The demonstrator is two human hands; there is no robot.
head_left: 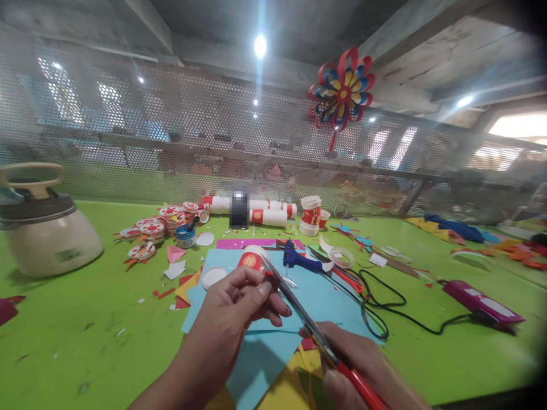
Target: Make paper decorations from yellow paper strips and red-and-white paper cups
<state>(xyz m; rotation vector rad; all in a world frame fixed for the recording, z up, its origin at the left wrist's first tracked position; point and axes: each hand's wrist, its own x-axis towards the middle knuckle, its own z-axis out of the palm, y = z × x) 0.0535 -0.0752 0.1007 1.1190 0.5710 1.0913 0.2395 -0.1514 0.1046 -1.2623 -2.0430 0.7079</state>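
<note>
My right hand (354, 359) is closed around the red handles of a pair of scissors (305, 319). Their long metal blades slant up and left, with the tips beside the fingers of my left hand (243, 304). Thumb and index finger of that hand are pinched together on what looks like a small red paper piece (270, 274), mostly hidden by the fingers and blades. Just behind them is a red and white paper cup (251, 259). Light blue paper (273, 359) lies under both hands, and a white paper disc (213, 278) rests to the left.
A blue glue gun (301, 259) lies beyond the scissors, near a black cord and a purple power strip (481, 304). Stacked paper cups (310, 216), a blue jar (186, 236) and red-white paper pieces (149, 228) stand farther back. A kettle-like flask (47, 233) is at left.
</note>
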